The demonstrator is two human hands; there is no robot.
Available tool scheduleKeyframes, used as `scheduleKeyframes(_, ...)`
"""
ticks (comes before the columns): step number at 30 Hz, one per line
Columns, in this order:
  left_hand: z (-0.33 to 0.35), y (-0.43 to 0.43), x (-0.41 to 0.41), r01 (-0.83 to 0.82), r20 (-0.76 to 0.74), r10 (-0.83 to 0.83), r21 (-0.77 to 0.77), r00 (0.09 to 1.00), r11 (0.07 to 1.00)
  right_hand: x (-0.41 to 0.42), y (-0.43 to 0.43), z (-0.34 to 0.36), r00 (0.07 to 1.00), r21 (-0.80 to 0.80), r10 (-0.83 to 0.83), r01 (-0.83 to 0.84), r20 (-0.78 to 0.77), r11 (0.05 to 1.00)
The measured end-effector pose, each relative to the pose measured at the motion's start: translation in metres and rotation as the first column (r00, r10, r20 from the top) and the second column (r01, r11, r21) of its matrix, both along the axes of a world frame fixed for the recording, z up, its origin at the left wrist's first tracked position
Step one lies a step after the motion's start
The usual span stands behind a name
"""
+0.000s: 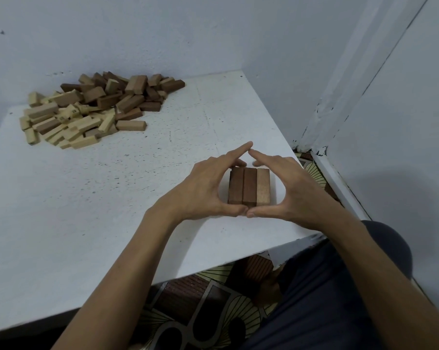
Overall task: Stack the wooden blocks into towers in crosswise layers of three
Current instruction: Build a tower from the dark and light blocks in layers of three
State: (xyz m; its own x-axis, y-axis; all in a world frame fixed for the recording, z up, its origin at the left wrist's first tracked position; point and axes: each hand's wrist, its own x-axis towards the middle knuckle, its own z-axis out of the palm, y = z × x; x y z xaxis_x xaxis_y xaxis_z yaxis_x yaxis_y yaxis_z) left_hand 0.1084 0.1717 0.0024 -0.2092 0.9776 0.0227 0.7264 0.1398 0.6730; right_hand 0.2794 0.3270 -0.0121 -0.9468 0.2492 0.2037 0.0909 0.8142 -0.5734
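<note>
Barely begun: at least one layer of three blocks [248, 186] sits squared between the left hand [208, 190] and right hand [295, 192], both straight-fingered, framing rather than gripping it. Well beyond the left hand, a large loose pile [94, 109] remains unstacked.
</note>
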Motion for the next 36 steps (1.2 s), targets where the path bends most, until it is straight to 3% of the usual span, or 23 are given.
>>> scheduleKeyframes(3, 0.003, -0.006, -0.001, -0.046, 0.083, 0.047, -0.003, 0.995, 0.999, 0.006, -0.003, 0.003, 0.997, -0.094, -0.073, 0.072, -0.009, 0.993)
scheduleKeyframes(6, -0.001, -0.008, 0.009, -0.207, 0.318, 0.169, 0.091, 0.933, 0.974, 0.01, -0.019, 0.002, 0.965, -0.429, -0.259, 0.222, -0.029, 0.875)
scheduleKeyframes(10, -0.019, 0.0, 0.038, -0.516, 0.641, 0.343, 0.098, 0.687, 0.851, 0.003, -0.05, -0.012, 0.872, -0.743, -0.488, 0.315, -0.018, 0.59)
scheduleKeyframes(13, -0.027, 0.008, 0.055, -0.605, 0.772, 0.365, 0.031, 0.52, 0.796, -0.004, -0.067, -0.018, 0.836, -0.812, -0.548, 0.336, 0.024, 0.477)
scheduleKeyframes(16, -0.025, 0.013, 0.066, -0.634, 0.816, 0.374, -0.012, 0.441, 0.773, -0.01, -0.076, -0.016, 0.82, -0.847, -0.571, 0.335, 0.045, 0.413)
scheduleKeyframes(23, -0.017, 0.016, 0.075, -0.639, 0.798, 0.414, -0.048, 0.437, 0.768, -0.017, -0.085, -0.008, 0.807, -0.851, -0.589, 0.341, 0.048, 0.399)
scheduleKeyframes(36, -0.022, 0.015, 0.075, -0.599, 0.723, 0.436, -0.039, 0.536, 0.8, -0.017, -0.089, -0.003, 0.819, -0.858, -0.571, 0.334, 0.058, 0.391)
